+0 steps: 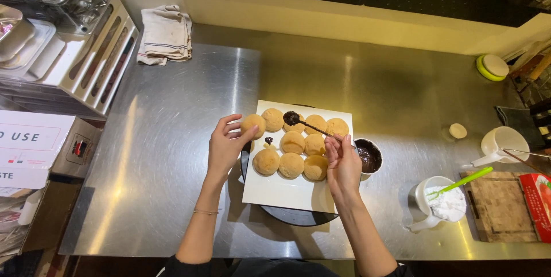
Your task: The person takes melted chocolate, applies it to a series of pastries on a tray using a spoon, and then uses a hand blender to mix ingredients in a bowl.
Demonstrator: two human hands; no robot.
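**Chocolate on the spoon, buns mostly bare**

We count nine round golden buns (pixel 292 142) on a white square board (pixel 275 188), which sits on a dark round turntable (pixel 298 215) in the middle of the steel counter (pixel 172 139). Our right hand (pixel 343 165) has its fingers pinched together on the handle of a spoon (pixel 293 118), whose bowl carries dark sauce above the back row. Our left hand (pixel 224 146) rests against the leftmost bun (pixel 253 124), its fingers loosely apart, thumb and forefinger touching the bun. Only one small dark dab (pixel 268 140) shows on the board between the buns; the bun tops look uncoated, so we judge the saucing barely begun. Just right of the board stands the small bowl of dark sauce (pixel 369 156). Farther right are a white jug of white cream with a green spatula (pixel 445 202), a wooden board (pixel 499 205) and a white cup (pixel 502 142). A folded cloth (pixel 166 35) lies at the back left.
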